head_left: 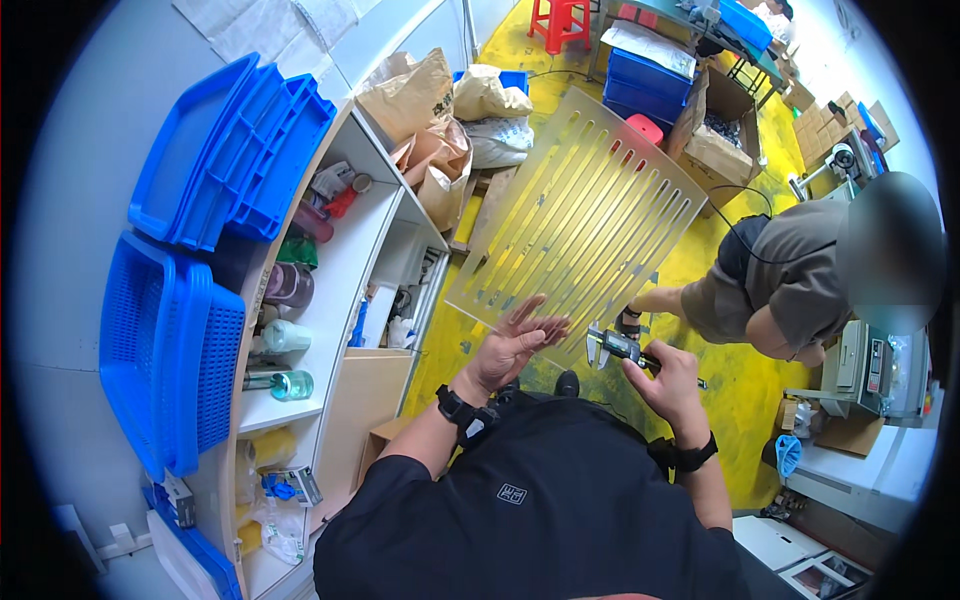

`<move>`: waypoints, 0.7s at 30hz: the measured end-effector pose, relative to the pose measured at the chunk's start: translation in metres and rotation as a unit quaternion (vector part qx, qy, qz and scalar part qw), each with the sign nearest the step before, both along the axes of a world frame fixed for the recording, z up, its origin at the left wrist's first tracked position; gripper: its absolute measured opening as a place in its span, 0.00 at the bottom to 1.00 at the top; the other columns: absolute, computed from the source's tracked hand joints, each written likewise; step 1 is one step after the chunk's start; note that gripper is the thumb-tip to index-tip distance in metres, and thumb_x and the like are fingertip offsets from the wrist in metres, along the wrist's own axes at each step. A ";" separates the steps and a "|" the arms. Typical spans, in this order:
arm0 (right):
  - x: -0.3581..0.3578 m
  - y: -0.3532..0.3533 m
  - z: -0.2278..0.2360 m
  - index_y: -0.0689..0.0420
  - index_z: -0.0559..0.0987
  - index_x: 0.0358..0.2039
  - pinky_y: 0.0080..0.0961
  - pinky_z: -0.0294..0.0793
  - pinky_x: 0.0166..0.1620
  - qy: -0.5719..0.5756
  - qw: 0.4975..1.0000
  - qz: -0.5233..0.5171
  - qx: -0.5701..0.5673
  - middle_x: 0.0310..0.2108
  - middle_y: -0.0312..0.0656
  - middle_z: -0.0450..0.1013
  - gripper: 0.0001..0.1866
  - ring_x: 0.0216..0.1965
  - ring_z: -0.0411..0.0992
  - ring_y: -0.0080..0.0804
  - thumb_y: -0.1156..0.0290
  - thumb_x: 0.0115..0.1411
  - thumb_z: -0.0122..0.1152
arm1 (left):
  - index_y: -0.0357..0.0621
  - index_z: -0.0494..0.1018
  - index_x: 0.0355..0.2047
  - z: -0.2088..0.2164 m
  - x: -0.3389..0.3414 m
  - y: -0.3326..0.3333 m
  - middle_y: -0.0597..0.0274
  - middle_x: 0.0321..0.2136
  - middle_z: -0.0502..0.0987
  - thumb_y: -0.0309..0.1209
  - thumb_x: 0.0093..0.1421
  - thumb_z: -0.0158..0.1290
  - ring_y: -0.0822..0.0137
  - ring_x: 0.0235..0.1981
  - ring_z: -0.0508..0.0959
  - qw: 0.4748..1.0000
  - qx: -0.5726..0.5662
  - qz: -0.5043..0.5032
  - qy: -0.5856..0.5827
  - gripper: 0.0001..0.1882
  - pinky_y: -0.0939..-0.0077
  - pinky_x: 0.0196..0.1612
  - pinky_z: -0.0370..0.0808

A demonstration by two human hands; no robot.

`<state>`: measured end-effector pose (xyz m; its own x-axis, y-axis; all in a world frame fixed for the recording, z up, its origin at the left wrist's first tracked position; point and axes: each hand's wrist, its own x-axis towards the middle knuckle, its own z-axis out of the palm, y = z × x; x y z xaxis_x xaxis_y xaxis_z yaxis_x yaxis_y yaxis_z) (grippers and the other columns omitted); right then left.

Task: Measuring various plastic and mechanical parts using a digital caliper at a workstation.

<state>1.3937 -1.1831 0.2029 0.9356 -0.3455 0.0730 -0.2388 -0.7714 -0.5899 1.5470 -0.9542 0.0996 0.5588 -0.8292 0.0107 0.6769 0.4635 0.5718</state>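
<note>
A large clear plastic panel (556,205) with a row of long parallel slots stands tilted in front of me. My left hand (515,345) grips its near edge, and some of the fingers show through the clear sheet. In my right hand (668,382) is a digital caliper (622,348) with a small display. Its jaws are at the panel's near right edge, but whether they touch it I cannot tell. The far end of the panel reaches toward boxes on the floor.
On my left, blue plastic baskets (150,350) and trays (190,150) top a white shelf unit (300,400) holding bottles. Paper sacks (440,185), blue crates (648,85) and a cardboard box (715,130) stand beyond the panel. Another person (785,270) bends over at the right, near a red stool (560,22) farther off.
</note>
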 end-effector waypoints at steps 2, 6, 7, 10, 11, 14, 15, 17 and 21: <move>-0.001 0.000 -0.001 0.62 0.76 0.22 0.35 0.71 0.27 -0.001 1.000 0.002 -0.004 0.16 0.50 0.71 0.20 0.20 0.73 0.47 0.56 0.50 0.69 | 0.58 0.60 0.66 0.001 0.000 0.000 0.45 0.56 0.73 0.18 0.66 0.46 0.54 0.60 0.71 1.000 0.006 -0.003 0.001 0.31 0.56 0.67 0.62; -0.002 0.000 -0.001 0.64 0.76 0.22 0.33 0.70 0.26 -0.003 1.000 0.007 -0.011 0.16 0.49 0.70 0.20 0.19 0.72 0.45 0.58 0.50 0.69 | 0.58 0.60 0.66 -0.001 0.000 0.000 0.45 0.56 0.73 0.18 0.66 0.46 0.54 0.60 0.71 1.000 0.010 -0.007 0.005 0.31 0.56 0.67 0.62; -0.002 0.000 -0.001 0.64 0.77 0.22 0.33 0.70 0.27 -0.003 1.000 0.007 -0.012 0.16 0.50 0.71 0.20 0.20 0.73 0.45 0.58 0.50 0.69 | 0.58 0.60 0.66 -0.001 0.000 0.000 0.45 0.56 0.73 0.18 0.66 0.46 0.54 0.60 0.71 1.000 0.010 -0.008 0.007 0.31 0.56 0.66 0.62; -0.003 0.001 -0.001 0.64 0.77 0.23 0.33 0.70 0.27 -0.005 1.000 0.003 -0.007 0.16 0.50 0.71 0.20 0.20 0.73 0.46 0.58 0.50 0.69 | 0.58 0.59 0.67 -0.001 0.001 0.001 0.45 0.56 0.73 0.18 0.66 0.46 0.54 0.60 0.71 1.000 0.011 -0.010 0.007 0.31 0.56 0.66 0.62; -0.002 0.002 0.000 0.64 0.77 0.23 0.33 0.70 0.27 -0.009 1.000 0.001 -0.003 0.16 0.50 0.71 0.20 0.20 0.73 0.46 0.58 0.50 0.69 | 0.58 0.59 0.67 -0.001 0.001 0.002 0.44 0.56 0.73 0.18 0.66 0.46 0.54 0.60 0.71 1.000 0.011 -0.010 0.007 0.31 0.57 0.66 0.62; -0.002 0.001 -0.001 0.64 0.77 0.23 0.33 0.70 0.27 -0.010 1.000 -0.002 0.004 0.17 0.50 0.71 0.20 0.20 0.73 0.46 0.57 0.50 0.69 | 0.58 0.59 0.67 -0.001 0.000 -0.002 0.44 0.56 0.73 0.18 0.65 0.46 0.54 0.60 0.71 1.000 0.011 -0.007 0.001 0.31 0.56 0.66 0.62; -0.002 0.000 -0.001 0.64 0.77 0.23 0.33 0.70 0.27 -0.008 1.000 -0.002 0.005 0.17 0.50 0.71 0.20 0.20 0.73 0.46 0.57 0.50 0.69 | 0.58 0.59 0.67 -0.001 0.000 -0.003 0.44 0.56 0.73 0.18 0.65 0.47 0.54 0.60 0.71 1.000 0.009 -0.005 -0.003 0.31 0.56 0.66 0.62; -0.003 0.000 -0.002 0.64 0.77 0.23 0.33 0.70 0.27 -0.006 1.000 -0.002 0.006 0.17 0.50 0.71 0.20 0.20 0.73 0.46 0.57 0.50 0.69 | 0.57 0.59 0.67 -0.001 0.000 -0.002 0.44 0.56 0.73 0.18 0.65 0.47 0.54 0.60 0.71 1.000 0.011 -0.005 -0.002 0.31 0.56 0.66 0.62; -0.005 -0.001 -0.003 0.64 0.77 0.23 0.32 0.70 0.26 0.010 1.000 -0.003 -0.003 0.17 0.50 0.71 0.20 0.20 0.72 0.45 0.57 0.50 0.69 | 0.57 0.59 0.67 -0.001 0.000 -0.001 0.44 0.55 0.73 0.18 0.65 0.47 0.54 0.60 0.71 1.000 0.013 -0.004 0.000 0.31 0.55 0.66 0.62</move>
<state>1.3887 -1.1836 0.1994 0.9350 -0.3503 0.0565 -0.2549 -0.7739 -0.5797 1.5469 -0.9555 0.0986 0.5515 -0.8341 -0.0122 0.6815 0.4420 0.5833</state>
